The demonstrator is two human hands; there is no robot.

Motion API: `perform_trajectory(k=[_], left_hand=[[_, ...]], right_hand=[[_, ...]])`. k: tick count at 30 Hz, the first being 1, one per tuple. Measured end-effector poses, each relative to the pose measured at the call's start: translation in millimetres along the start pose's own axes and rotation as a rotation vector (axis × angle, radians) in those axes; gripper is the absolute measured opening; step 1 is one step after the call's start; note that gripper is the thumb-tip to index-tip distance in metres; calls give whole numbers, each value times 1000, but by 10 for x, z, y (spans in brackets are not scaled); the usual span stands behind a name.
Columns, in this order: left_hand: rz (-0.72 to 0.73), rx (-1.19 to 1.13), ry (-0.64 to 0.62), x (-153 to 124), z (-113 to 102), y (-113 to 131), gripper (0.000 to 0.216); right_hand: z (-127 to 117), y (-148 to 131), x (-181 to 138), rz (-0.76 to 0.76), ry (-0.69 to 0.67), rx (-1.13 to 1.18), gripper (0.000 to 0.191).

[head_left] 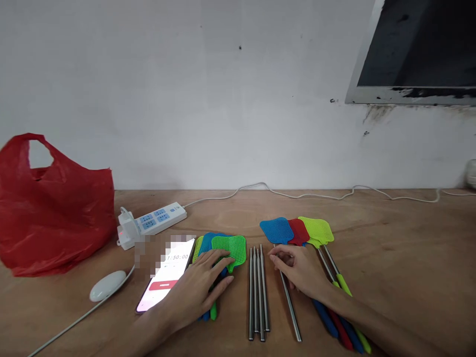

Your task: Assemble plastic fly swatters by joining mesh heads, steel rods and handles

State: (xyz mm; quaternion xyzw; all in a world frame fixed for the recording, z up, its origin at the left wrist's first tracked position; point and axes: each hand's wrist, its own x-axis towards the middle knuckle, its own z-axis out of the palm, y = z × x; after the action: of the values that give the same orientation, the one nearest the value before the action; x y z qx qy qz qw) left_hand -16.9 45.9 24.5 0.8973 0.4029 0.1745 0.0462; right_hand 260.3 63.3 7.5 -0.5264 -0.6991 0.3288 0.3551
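Note:
My left hand (208,277) lies with its fingers spread over a small stack of fly swatters; the green mesh swatter head (238,245) is on top, with a blue swatter head (208,243) beneath. My right hand (297,270) has its fingers pinched around the upper part of a single thin metal rod (290,310), which lies slanted on the table. Between the hands, several metal rods (256,297) lie side by side. Beside the right hand are more fly swatters, with a blue head (277,230), a red head (298,231) and a yellow head (318,230); the right forearm covers part of their handles.
A lit phone (171,272) lies left of my left hand. A white power strip (159,219), a white oval device (107,286) and a red plastic bag (55,213) are further left. A white cable (297,197) runs along the wall over the wooden table (416,267).

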Motion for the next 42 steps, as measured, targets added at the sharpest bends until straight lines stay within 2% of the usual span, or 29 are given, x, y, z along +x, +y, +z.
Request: perform_trajectory(k=[5, 9, 13, 15, 18, 23, 28, 31, 35, 39, 42], left_hand=[[29, 1, 1, 4, 3, 33, 34], [20, 4, -21, 47, -5, 36, 33], [16, 8, -30, 72, -16, 43, 31], [17, 4, -38, 76, -18, 45, 31], [10, -8, -52, 87, -12, 37, 31], [-11, -30, -51, 95, 9, 3, 32], [-29, -49, -24, 50, 18, -10, 31], [-34, -48, -20, 33, 22, -16, 31], [-32, -55, -17, 36, 25, -12, 30], [-20, -74, 5, 39, 34, 2, 28], [-11, -79, 31, 34, 40, 11, 27]], right_hand=[[-57, -52, 32, -83, -23, -99, 27], [-141, -75, 90, -182, 12, -363, 19], [-306, -101, 143, -121, -5, -707, 14], [-394, -105, 146, -75, 17, -794, 13], [-459, -85, 115, -28, 37, -870, 21], [-351, -23, 48, -19, -12, -1002, 18], [-287, 18, 68, -26, -17, -1001, 15], [-312, 61, 107, -24, 34, -873, 15], [-328, 89, 147, -67, 99, -373, 22], [-291, 42, 142, 98, 99, 191, 25], [-235, -8, 109, 186, 102, 494, 33]])
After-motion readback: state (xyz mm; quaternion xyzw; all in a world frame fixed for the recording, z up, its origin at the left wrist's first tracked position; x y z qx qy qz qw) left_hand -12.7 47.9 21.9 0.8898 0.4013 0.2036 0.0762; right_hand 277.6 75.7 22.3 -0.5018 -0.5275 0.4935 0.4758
